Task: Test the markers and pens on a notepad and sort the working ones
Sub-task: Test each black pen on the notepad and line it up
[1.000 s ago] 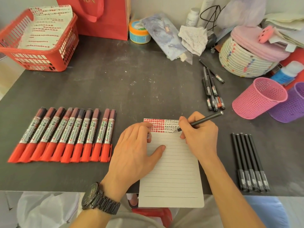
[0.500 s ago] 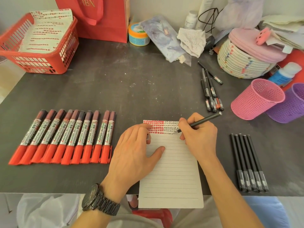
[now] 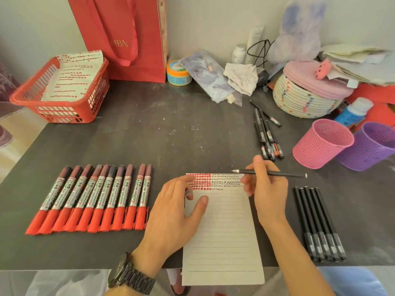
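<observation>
Your left hand [image 3: 177, 212] lies flat on the pad [image 3: 224, 236], with the fingers relaxed and spread and the thumb on the lined paper. Your right hand [image 3: 267, 193] pinches a black pen [image 3: 275, 173] between thumb and fingers. The pen is almost level, its tip toward 9 o'clock, just over the pad's top edge above the red and black test marks [image 3: 213, 180].

At 9 o'clock from the pad, the markers [image 3: 92, 197] lie side by side in a row, red ends toward you. At 3 o'clock a row of pens [image 3: 318, 223] lies parallel. At 1 o'clock a pile of pens [image 3: 267, 135] lies loose on the table [image 3: 171, 135]. At 2 o'clock a pink cup [image 3: 322, 144] and a purple cup [image 3: 372, 148] stand side by side. At 10 o'clock a basket [image 3: 64, 112] holds marked paper.
</observation>
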